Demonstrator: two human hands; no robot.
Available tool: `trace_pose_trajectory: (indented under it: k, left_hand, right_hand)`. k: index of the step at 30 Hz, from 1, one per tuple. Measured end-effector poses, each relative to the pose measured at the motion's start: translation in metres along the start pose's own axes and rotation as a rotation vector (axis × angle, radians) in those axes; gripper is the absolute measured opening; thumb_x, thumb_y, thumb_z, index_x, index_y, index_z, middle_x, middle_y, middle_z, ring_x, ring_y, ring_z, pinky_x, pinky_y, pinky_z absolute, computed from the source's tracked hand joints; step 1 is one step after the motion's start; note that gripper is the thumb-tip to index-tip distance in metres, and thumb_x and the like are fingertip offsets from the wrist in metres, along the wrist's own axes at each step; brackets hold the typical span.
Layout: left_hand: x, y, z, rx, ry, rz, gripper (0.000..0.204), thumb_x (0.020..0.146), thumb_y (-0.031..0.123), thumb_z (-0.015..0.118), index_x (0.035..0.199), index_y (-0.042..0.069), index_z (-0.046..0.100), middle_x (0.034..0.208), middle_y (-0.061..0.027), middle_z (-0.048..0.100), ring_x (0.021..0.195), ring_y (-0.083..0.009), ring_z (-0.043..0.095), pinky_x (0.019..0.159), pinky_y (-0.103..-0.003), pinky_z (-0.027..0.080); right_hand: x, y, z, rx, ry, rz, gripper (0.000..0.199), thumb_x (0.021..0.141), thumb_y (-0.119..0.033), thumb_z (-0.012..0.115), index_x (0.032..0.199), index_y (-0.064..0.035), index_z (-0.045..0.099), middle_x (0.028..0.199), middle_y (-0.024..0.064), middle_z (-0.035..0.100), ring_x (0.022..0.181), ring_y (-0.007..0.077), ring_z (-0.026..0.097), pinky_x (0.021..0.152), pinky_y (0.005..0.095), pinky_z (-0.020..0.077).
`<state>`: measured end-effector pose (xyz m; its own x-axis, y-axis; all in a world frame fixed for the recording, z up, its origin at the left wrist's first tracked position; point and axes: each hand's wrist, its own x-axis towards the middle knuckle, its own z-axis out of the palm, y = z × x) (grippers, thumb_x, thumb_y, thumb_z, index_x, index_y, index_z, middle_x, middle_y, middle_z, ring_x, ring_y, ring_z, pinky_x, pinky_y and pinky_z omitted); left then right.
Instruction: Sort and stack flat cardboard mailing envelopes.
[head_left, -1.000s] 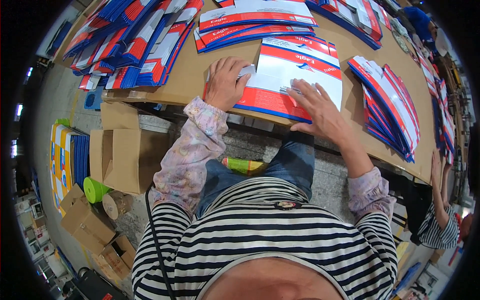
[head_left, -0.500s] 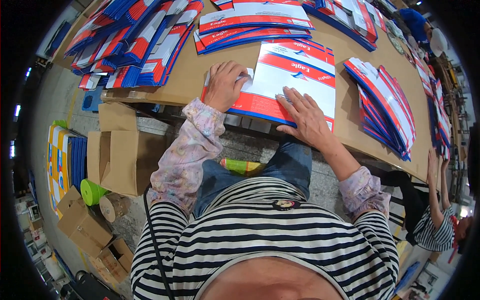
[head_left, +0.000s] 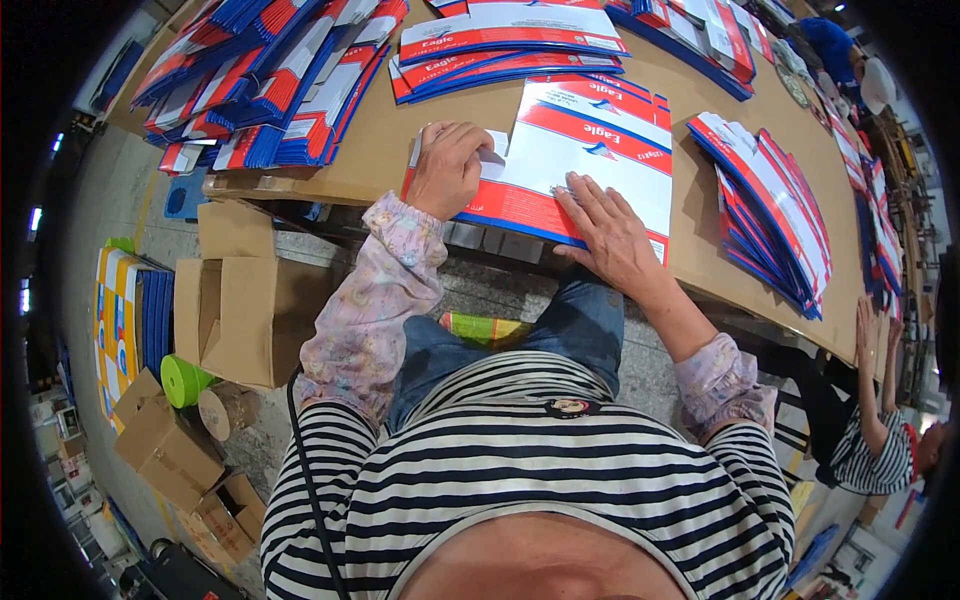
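Observation:
A flat printed carton (head_left: 620, 170) in red, white and blue lies at the table's near edge in front of me. My right hand (head_left: 612, 228) rests palm down on its lower middle, fingers stretched out and slightly spread. Over the carton's left end, my left hand (head_left: 450, 165) is curled, with its fingers bent round at a white flap (head_left: 497, 146). The fingertips and thumb of that hand are partly hidden.
Stacks of similar flat cartons lie at the far left (head_left: 290, 90), far middle (head_left: 510, 40) and right (head_left: 770, 210) of the brown table (head_left: 690, 270). Open cardboard boxes (head_left: 245, 320) and a green reel (head_left: 185, 382) stand at left. A co-worker's arms (head_left: 872, 385) reach to the table's right.
Almost nothing differs. Both hands keep their places on the carton; the left hand's fingers shift very slightly. The co-worker at right has moved a little.

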<state>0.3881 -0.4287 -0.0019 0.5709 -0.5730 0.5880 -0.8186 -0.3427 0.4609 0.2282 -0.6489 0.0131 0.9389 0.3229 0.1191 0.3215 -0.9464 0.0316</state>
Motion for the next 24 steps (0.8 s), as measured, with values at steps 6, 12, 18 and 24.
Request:
trace_pose_trajectory:
  k: [6,12,18,24]
  left_hand:
    - [0.000,0.000,0.000,-0.007,0.021,0.016,0.015,0.076,-0.003,0.050,0.085,0.007,0.055,0.083,-0.0079,0.059,0.086,-0.0274,0.057,0.092,-0.040,0.034]
    - [0.001,0.003,-0.002,-0.003,0.006,0.010,0.014,0.075,-0.003,0.051,0.084,0.008,0.055,0.081,-0.0075,0.059,0.085,-0.0267,0.057,0.091,-0.040,0.034]
    - [0.000,0.005,-0.003,-0.015,0.032,0.025,0.014,0.074,-0.003,0.053,0.083,0.007,0.055,0.080,-0.0064,0.058,0.083,-0.0257,0.057,0.092,-0.039,0.035]
    - [-0.001,0.006,-0.004,-0.007,0.053,0.049,0.014,0.073,-0.003,0.054,0.083,0.007,0.055,0.080,-0.0060,0.059,0.082,-0.0253,0.058,0.091,-0.039,0.035]
  right_hand:
    - [0.000,0.001,0.002,-0.002,0.024,-0.004,0.074,0.086,-0.053,0.056,0.143,-0.0106,0.035,0.145,0.0157,0.038,0.134,0.0311,0.037,0.109,0.0456,0.0312]
    - [0.000,0.000,0.002,0.002,-0.019,0.024,0.075,0.084,-0.052,0.059,0.143,-0.0122,0.034,0.148,0.0142,0.035,0.136,0.0303,0.034,0.111,0.0451,0.0294]
    - [-0.004,-0.003,0.011,0.041,0.029,0.056,0.073,0.085,-0.050,0.059,0.143,-0.0124,0.036,0.149,0.0138,0.033,0.138,0.0293,0.031,0.114,0.0453,0.0249]
    - [-0.005,-0.008,0.006,0.081,0.085,0.068,0.072,0.083,-0.043,0.065,0.142,-0.0119,0.036,0.149,0.0136,0.032,0.140,0.0294,0.027,0.116,0.0458,0.0195]
